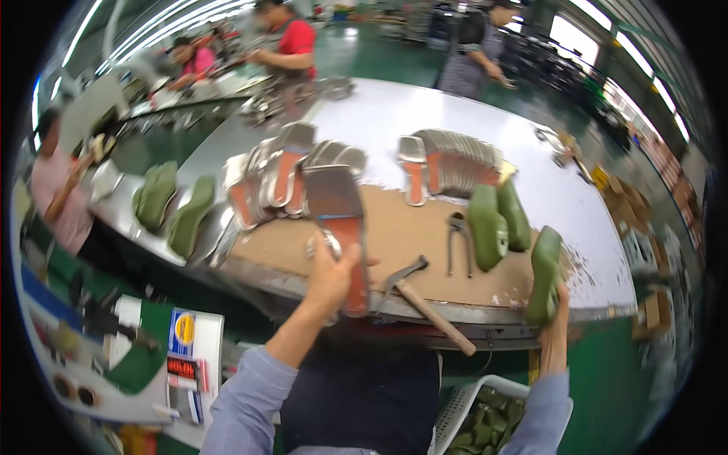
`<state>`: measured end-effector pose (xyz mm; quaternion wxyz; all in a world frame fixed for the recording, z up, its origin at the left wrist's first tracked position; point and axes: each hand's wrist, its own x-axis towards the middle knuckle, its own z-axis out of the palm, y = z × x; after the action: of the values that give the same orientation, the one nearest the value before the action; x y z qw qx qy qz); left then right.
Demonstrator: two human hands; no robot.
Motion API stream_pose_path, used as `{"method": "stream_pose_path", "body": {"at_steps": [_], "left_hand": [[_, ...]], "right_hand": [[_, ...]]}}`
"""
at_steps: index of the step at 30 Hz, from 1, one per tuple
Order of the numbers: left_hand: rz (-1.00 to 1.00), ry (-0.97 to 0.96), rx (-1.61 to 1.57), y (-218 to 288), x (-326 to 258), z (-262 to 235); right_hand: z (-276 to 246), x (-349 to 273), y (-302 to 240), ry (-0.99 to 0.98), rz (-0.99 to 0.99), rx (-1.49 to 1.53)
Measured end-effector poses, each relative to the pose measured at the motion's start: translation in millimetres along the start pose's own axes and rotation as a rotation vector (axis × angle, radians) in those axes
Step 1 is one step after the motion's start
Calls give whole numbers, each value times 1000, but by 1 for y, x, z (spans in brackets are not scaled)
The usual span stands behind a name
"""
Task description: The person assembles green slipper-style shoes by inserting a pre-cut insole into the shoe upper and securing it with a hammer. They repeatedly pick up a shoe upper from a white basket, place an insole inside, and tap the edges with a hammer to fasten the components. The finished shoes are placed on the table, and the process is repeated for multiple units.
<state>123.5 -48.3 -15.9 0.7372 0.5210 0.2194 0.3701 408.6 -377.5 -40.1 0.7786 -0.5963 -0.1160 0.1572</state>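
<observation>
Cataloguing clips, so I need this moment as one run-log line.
left hand: holds grey-and-red sole | right hand: holds green last | between them: hammer, pincers

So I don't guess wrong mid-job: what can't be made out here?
Head view:
Right hand: most fingers hidden behind the green shoe last.
Shoe insole in the left hand: fine surface detail lost to blur.
White crate: partly covered by the right sleeve, near end cut off by the lower edge.

From here I see green floor (402,54), a white-topped table (379,114), bright windows (572,39), and ceiling strip lights (81,34).
</observation>
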Motion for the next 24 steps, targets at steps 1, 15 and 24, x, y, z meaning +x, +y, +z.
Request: {"method": "stream_pose_path", "body": {"at_steps": [1,15,24], "left_hand": [[-65,-31,-61,-5,-9,2],[37,-64,-481,28,-59,-48],[264,498,-335,19,-54,-164]], "right_hand": [[30,-42,-16,-157,-36,167],[255,-147,41,-1037,103,-97],[302,-124,92,-979,-848,-735]]}}
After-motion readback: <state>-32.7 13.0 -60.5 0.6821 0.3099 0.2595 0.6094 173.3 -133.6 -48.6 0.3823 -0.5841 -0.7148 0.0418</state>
